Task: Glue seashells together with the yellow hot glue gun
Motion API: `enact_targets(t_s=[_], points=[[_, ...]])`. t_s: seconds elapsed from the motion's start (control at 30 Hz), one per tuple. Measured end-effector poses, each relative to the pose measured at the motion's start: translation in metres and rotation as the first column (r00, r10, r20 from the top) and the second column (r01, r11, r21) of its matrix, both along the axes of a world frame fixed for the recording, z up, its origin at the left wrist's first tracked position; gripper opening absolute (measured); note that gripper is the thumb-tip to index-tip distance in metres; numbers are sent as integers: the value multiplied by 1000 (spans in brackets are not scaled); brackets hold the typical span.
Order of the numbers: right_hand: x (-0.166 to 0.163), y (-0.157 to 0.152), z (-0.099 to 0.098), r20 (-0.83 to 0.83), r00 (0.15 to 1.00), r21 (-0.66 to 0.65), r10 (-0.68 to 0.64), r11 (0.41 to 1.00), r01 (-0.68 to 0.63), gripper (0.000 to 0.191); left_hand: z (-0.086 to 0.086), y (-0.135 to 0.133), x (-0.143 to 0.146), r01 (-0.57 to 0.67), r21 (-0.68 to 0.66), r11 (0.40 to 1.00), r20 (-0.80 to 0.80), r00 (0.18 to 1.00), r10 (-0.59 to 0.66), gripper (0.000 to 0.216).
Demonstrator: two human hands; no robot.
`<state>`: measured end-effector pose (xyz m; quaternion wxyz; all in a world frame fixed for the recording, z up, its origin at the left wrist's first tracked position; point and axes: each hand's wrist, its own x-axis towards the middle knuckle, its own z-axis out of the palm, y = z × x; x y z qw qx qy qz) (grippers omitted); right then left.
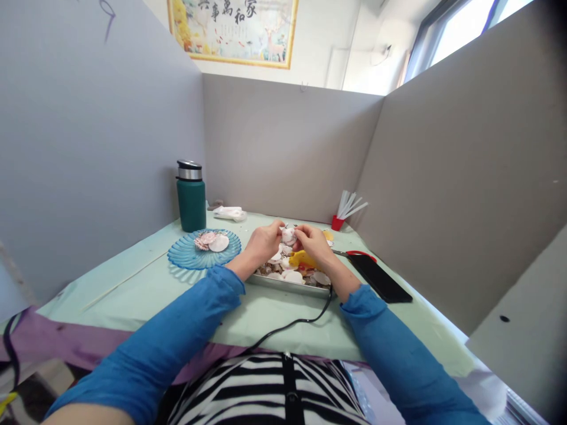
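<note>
My left hand (264,240) and my right hand (312,242) meet above a metal tray (287,285) and together pinch a small pale pinkish shell (288,235) between their fingertips. The tray holds several white and pink shells (292,274) and a yellow object (302,258), partly hidden behind my hands. A blue glass plate (188,257) to the left carries a few more shells (212,241). Both arms wear blue sleeves.
A dark green flask (191,197) stands at the back left, with a white cloth (229,212) beside it. A red cup of white sticks (339,221) is at the back right. A black phone (378,277) and red-handled scissors (361,254) lie right of the tray. A black cable (292,323) runs toward me. Grey partitions enclose the table.
</note>
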<state>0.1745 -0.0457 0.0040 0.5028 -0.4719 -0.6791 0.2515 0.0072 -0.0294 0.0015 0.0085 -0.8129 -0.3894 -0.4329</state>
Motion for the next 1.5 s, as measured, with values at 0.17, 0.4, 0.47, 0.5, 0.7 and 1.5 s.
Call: enact_targets(t_s=[0.17,0.4,0.47,0.5,0.7,1.5], points=[[1,-1,-1,20,1000,2,3,1000,-3,17,0,5,0,127,-158,979,198,976,-94,24],[3,0,-2,-17,1000,-20,9,1000,-9,16,-3,14,4,393,-419,818,506,849,-148,15],[4,0,-2,-26,1000,-27,15,1000,-15,15,-2,14,4,449,-446,774,564,813,-146,17],[4,0,-2,-28,999,-29,18,999,-19,15,-1,13,4,472,-456,755,588,796,-142,18],[4,-1,-3,-19,1000,-42,17,999,-17,14,7,1,2,558,-500,662,667,736,-116,17],[4,-1,-5,-63,993,-32,97,995,-99,12,5,4,1,604,-433,669,717,681,-151,28]])
